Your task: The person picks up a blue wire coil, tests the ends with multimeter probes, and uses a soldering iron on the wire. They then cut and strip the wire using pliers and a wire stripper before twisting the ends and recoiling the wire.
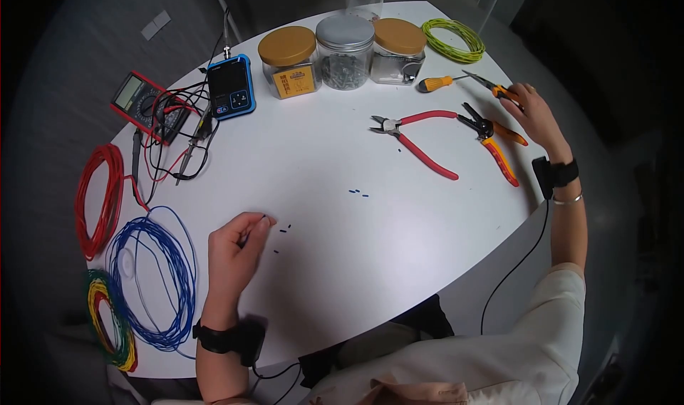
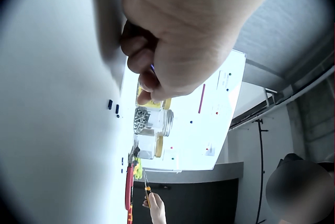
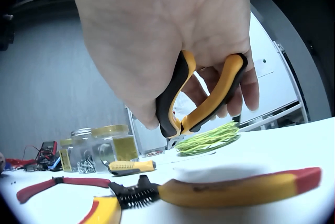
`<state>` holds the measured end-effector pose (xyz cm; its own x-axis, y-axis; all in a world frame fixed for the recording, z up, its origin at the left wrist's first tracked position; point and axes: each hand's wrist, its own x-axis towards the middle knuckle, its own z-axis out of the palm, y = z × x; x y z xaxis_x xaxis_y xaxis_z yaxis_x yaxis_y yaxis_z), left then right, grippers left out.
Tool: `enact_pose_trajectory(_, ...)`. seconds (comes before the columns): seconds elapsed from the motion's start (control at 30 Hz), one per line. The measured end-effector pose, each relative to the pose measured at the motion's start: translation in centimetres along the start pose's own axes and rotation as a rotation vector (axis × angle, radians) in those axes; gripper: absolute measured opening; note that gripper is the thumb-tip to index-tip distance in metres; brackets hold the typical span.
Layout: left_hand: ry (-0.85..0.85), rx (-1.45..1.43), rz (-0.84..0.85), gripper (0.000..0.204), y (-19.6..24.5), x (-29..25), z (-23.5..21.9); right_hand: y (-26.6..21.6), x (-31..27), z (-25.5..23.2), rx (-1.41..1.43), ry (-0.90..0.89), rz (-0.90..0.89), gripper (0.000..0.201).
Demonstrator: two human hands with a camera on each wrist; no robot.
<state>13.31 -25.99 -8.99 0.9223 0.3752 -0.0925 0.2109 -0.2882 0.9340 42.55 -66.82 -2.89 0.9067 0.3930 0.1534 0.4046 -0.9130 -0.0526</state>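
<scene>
My right hand (image 1: 538, 120) holds needle-nose pliers (image 1: 504, 91) at the table's right side, their tips pointing back and left. In the right wrist view, the pliers' yellow-and-black handles (image 3: 222, 90) are spread within the fingers. Low over the front left of the table, my left hand (image 1: 235, 252) pinches a tiny blue piece (image 1: 264, 217) between thumb and fingertip; most of it is hidden. Short dark-blue bits (image 1: 283, 230) lie beside that hand, with more bits (image 1: 357, 192) mid-table. Close to the right hand lie wire strippers (image 1: 486, 128) and a yellow screwdriver (image 1: 436, 84).
Red-handled diagonal cutters (image 1: 390, 126) lie open left of the strippers. Lidded jars (image 1: 345, 56) and a green wire coil (image 1: 456, 40) stand along the back. At left are a multimeter (image 1: 135, 99), a blue-edged tester (image 1: 231, 88), tangled leads, and red (image 1: 107, 198) and blue wire coils (image 1: 187, 284).
</scene>
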Motion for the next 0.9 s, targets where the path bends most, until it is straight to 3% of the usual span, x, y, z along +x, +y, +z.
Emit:
enact_pose_trajectory(0.27, -0.005, -0.019, -0.005, 0.013, 0.2, -0.1, 0.1, 1.4, -3.3, 1.3, -0.022, -0.050, 0.000, 0.038)
enact_pose_trajectory(0.37, -0.001, -0.036, 0.009, 0.014, 0.3, -0.1, 0.2, 0.4, -2.6, 0.9, -0.082, -0.153, 0.086, 0.036)
enact_pose_trajectory(0.5, -0.019, 0.009, 0.002, 0.014, 0.2, -0.1, -0.1, -1.3, -0.9, 0.2, -0.016, 0.039, -0.163, 0.034)
enact_pose_trajectory(0.7, -0.017, 0.048, 0.031, 0.014, 0.2, 0.0, -0.1, -8.7, 3.8, 1.9, -0.070, 0.091, -0.457, 0.030)
enact_pose_trajectory(0.8, 0.005, 0.026, 0.075, 0.014, -0.1, 0.0, 0.0, -10.3, 6.2, 4.0, -0.146, -0.033, -0.501, 0.021)
enact_pose_trajectory(0.9, -0.015, 0.078, 0.064, 0.014, 0.1, 0.0, -0.3, -10.9, 6.1, 3.8, -0.163, -0.029, -0.458, 0.018)
